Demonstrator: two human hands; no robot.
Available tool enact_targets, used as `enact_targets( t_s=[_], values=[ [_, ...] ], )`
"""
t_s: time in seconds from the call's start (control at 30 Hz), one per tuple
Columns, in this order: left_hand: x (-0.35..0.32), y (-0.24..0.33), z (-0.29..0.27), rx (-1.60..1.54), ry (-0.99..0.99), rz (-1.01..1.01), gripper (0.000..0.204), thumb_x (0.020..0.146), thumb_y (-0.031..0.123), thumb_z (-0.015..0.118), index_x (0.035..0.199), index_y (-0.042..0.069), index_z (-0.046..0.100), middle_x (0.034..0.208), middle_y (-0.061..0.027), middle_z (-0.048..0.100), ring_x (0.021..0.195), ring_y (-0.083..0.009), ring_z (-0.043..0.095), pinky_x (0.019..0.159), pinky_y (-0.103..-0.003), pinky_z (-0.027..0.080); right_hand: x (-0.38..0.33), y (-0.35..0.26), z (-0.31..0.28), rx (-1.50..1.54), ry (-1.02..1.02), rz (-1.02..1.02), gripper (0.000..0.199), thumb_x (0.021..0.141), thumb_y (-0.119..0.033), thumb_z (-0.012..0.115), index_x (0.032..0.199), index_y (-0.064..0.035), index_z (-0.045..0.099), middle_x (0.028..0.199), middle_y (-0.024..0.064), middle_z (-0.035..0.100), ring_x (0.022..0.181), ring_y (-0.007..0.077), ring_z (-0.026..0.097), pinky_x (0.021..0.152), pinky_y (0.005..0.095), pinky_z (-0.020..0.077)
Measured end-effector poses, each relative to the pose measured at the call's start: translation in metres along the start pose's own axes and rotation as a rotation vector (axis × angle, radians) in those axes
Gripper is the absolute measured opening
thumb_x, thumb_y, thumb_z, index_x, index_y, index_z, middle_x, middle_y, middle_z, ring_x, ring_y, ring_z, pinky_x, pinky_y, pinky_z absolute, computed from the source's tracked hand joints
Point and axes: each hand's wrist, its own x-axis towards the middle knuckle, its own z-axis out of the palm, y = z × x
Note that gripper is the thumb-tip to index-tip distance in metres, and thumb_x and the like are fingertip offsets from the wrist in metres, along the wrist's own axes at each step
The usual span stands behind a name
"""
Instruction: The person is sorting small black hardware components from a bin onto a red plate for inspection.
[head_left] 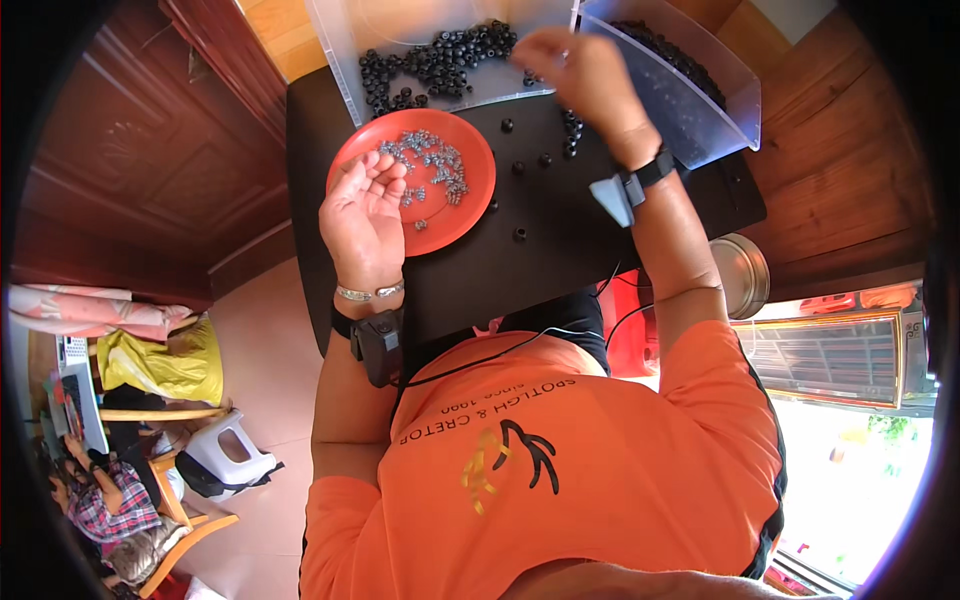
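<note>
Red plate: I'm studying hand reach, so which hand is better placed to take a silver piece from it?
Probably the left hand: it is partly over the red plate, fingers near the silver pieces. The right hand is farther away, by the left clear bin.

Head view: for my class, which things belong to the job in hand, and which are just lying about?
Seems part of the job:
- red plate
- small metal pieces on it
- black beads
- clear tubs

Seems just lying about:
- yellow cloth
- white stool
- round tin
</note>
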Motion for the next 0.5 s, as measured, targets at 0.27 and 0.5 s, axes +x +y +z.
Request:
enact_targets(
  t_s=[0.27,0.5],
  values=[
    [0.006,0.01,-0.005,-0.037,0.052,0.107,0.015,0.093,0.014,0.047,0.091,0.003,0.056,0.088,-0.0083,0.06,0.081,-0.0198,0.058,0.077,-0.031,0.046,-0.028,-0.023,0.048,-0.046,-0.52,-0.006,0.031,0.076,-0.029,0.068,0.1,-0.0102,0.062,0.079,0.0087,0.067,0.076,0.0286,0.064,0.069,0.0382,0.0503],
    [0.004,0.012,-0.002,-0.029,0.09,0.092,0.015,0.093,0.015,0.047,0.091,0.003,0.056,0.087,-0.0085,0.06,0.081,-0.02,0.058,0.078,-0.032,0.046,-0.012,-0.005,0.073,-0.075,-0.497,-0.063,0.024,0.079,-0.024,0.061,0.101,-0.0123,0.063,0.089,0.0091,0.067,0.084,0.0297,0.064,0.074,0.0393,0.05]
  ],
)
